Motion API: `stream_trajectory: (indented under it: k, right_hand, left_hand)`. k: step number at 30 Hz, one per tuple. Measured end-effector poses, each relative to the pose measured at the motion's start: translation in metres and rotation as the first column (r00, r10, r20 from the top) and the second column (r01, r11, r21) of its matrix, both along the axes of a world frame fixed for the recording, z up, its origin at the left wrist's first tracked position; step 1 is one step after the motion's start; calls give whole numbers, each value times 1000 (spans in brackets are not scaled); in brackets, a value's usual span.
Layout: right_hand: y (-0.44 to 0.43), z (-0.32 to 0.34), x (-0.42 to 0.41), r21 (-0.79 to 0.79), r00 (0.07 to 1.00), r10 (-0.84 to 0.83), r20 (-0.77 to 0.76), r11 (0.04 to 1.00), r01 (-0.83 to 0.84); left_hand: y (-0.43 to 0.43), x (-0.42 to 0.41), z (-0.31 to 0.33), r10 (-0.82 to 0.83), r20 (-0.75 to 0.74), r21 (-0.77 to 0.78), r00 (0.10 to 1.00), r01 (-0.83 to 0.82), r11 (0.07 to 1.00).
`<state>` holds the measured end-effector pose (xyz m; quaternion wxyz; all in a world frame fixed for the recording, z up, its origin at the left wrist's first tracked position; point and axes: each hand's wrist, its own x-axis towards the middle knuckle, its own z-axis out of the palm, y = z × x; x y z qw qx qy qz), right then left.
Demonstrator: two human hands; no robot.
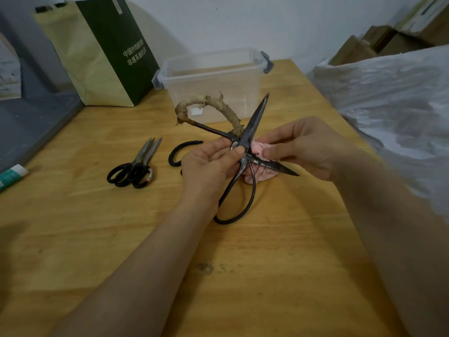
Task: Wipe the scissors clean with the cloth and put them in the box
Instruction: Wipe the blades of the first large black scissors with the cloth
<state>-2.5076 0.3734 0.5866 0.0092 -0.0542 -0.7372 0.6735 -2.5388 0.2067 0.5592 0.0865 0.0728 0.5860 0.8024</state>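
Shows 2 bare forearms, left forearm and right forearm, uncovered along all the visible length. Ends in 2 bare hands, left hand and right hand, left thumbnail short.

The only legible writing is two lines of white Chinese characters on the dark green face of the paper bag at the back left of the desk. The upper line begins "中国" and the lower "非遗茶油"; the characters after them are too blurred to read. Print on the green-and-white tube at the left edge cannot be read.
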Motion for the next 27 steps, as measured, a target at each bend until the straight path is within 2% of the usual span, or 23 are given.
stream_trajectory:
  k: [2,6,11,16,21,27]
  right_hand:
    - [-5,-3,-3,68,994,-84,-65,994,89]
    - [-14,-8,-9,-58,974,-204,-98,978,199]
    - [-18,-8,-5,-235,994,-110,20,966,111]
    - [-19,-8,-3,-198,996,-71,46,977,79]
    - [-6,-2,-1,-205,991,91,95,976,-70]
    - [-12,-4,1,-132,998,21,63,991,-13]
  left_hand:
    - [0,1,0,-5,-4,-5,1000,5,1000]
    - [0,1,0,0,-8,-4,1000,0,1000]
    - [0,1,-1,5,-17,-21,1000,-6,1000]
    - [2,3,-4,-28,-24,-6,999,28,1000]
    - [1,1,-3,-53,-19,48,998,54,997]
    - [0,2,-4,-72,-26,52,997,74,996]
